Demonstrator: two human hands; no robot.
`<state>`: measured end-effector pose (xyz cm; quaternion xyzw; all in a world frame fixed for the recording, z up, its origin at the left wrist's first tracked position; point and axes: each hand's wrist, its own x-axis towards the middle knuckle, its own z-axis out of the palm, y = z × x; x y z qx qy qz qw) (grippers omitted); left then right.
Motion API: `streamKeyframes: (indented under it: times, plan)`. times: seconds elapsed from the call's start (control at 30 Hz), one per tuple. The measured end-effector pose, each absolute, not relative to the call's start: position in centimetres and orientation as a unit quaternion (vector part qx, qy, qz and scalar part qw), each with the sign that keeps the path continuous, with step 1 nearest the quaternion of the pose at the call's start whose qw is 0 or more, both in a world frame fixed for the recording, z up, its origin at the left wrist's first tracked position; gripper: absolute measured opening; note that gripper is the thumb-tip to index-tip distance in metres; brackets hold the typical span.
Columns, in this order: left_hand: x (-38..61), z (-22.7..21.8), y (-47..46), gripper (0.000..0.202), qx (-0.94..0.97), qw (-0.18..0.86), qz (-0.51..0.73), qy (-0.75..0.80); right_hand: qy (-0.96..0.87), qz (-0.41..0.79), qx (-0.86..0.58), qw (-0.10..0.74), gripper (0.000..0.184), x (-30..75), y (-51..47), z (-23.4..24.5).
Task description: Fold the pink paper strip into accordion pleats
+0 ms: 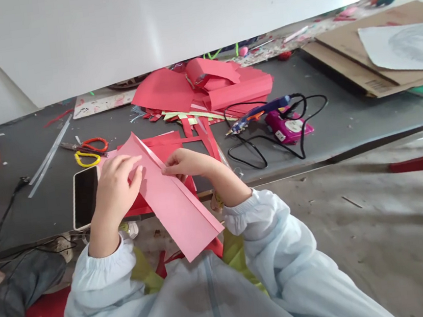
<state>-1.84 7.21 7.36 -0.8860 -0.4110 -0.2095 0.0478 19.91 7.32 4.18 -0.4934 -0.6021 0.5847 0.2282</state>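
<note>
A long pink paper sheet (175,206) with a folded edge slants from the table's front edge down toward my lap. My left hand (117,188) lies on its upper left part, fingers bent and pressing the paper. My right hand (185,163) pinches the folded edge near the top right. Both sleeves are pale blue. Under the sheet lie more red paper pieces (163,144).
A phone (84,197) lies left of my left hand, with red and yellow scissors (87,150) behind it. A pile of red paper (206,89) sits at the back. A glue gun (259,111) with black cord is to the right. Cardboard (373,61) lies far right.
</note>
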Motion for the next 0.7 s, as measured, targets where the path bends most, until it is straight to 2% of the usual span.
streamKeyframes:
  times: [0.23, 0.47, 0.7]
  plan:
    - [0.6, 7.1, 7.5, 0.031, -0.930, 0.103, -0.121, -0.331, -0.629, 0.589, -0.458, 0.220, 0.037, 20.9, 6.9, 4.4]
    - [2.4, 7.5, 7.5, 0.021, -0.923, 0.179, -0.037, -0.340, -0.675, 0.548, -0.443, 0.216, 0.013, 21.8, 6.3, 4.6]
    - [1.4, 8.4, 8.7, 0.030, -0.877, 0.170, 0.019, -0.449, -0.714, 0.471, -0.474, 0.208, 0.011, 23.6, 5.8, 4.9]
